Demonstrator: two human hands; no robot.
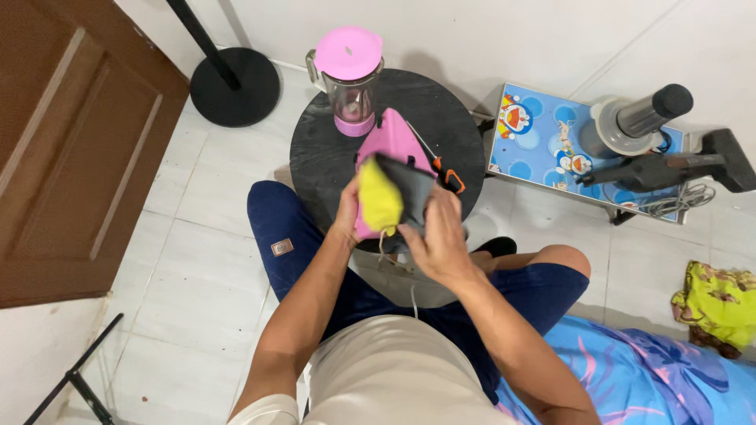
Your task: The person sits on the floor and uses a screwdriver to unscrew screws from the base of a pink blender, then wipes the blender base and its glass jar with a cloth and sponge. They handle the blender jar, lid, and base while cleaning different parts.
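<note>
A pink blender base [387,145] lies tilted on a round dark table [323,149], its dark grey underside facing up. My left hand [347,211] presses a yellow-green cloth [380,197] against that underside. My right hand [437,236] grips the base's near edge from the right. A white cord hangs down from the base between my knees. A clear blender jar with a pink lid [349,79] stands upright at the table's far side. An orange-handled screwdriver [445,173] lies on the table beside the base.
A small low table with a blue cartoon top [535,149] on the right carries a grey jar [634,122] and a black handheld appliance [669,169]. A black round stand base [235,86] sits behind, a brown door [71,149] at left, a yellow cloth [720,303] at far right.
</note>
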